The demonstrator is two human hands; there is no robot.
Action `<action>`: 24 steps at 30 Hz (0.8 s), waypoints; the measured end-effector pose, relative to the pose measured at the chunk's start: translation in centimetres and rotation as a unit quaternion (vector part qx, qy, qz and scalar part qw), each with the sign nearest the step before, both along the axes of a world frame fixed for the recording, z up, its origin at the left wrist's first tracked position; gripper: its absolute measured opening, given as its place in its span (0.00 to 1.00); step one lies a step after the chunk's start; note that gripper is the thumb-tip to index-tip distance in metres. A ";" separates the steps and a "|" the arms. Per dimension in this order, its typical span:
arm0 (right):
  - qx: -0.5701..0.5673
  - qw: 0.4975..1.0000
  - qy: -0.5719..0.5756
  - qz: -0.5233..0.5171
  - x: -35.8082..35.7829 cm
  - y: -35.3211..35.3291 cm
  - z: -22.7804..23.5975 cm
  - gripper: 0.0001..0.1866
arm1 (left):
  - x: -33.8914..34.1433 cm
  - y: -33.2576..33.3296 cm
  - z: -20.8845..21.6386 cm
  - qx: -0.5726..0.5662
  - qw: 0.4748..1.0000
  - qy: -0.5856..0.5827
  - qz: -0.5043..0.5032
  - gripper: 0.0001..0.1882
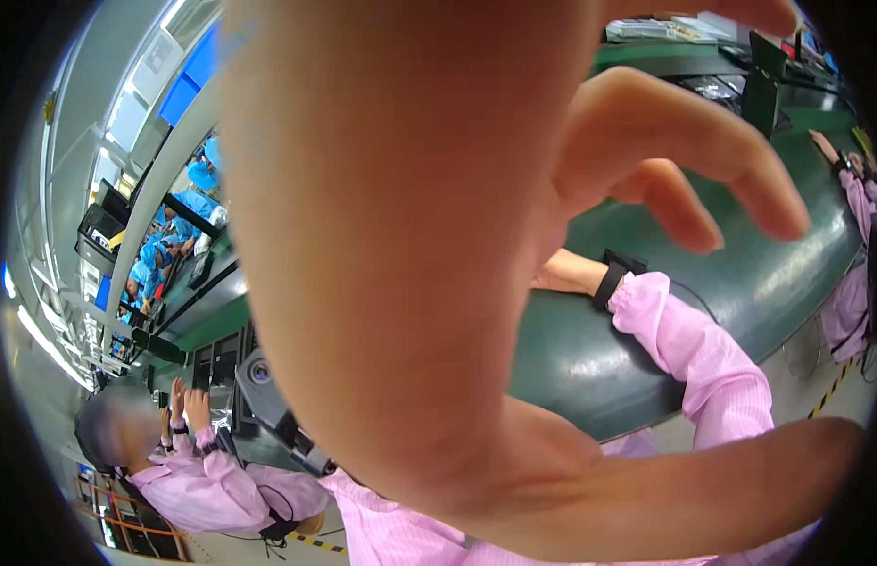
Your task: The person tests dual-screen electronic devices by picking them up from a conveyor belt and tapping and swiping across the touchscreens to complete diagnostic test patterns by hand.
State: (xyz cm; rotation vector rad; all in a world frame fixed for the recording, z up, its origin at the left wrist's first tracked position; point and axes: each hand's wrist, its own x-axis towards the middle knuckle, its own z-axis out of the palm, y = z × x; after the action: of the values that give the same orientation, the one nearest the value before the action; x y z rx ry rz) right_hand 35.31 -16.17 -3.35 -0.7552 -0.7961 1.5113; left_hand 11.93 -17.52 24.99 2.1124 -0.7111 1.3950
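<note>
My left hand (401,245) is very close to the view and covers its middle. Its thumb stretches toward the lower right, while the bent fingers at the upper right stand apart; nothing shows between them. A grey device with a lens (259,372) sits beside it, near a pink sleeve (391,524). Farther back, my right hand (554,272) is over the dark green table (589,377), mostly hidden behind the left one. Its fingers and anything they touch are out of sight. A black wrist strap (607,286) circles that wrist, above a pink sleeve (698,354).
At the left sits a person in pink (207,495) with raised hands, beside dark trays (222,373). Beyond, several people in blue (151,264) work along benches. Another person's pink sleeve (858,203) shows at the far right. White packages (660,30) lie at the back.
</note>
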 end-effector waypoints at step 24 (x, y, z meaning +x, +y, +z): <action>0.041 0.999 0.026 -0.020 -0.1 1.6 -1.7 0.14 | -0.5 -0.4 -0.1 -0.121 0.966 -0.215 0.077 0.37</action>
State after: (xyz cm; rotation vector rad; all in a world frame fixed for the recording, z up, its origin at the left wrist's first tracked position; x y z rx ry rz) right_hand 35.22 -14.62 -5.08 -0.6653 -0.7953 1.4470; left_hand 11.47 -17.88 24.87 1.7204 -0.5069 1.9516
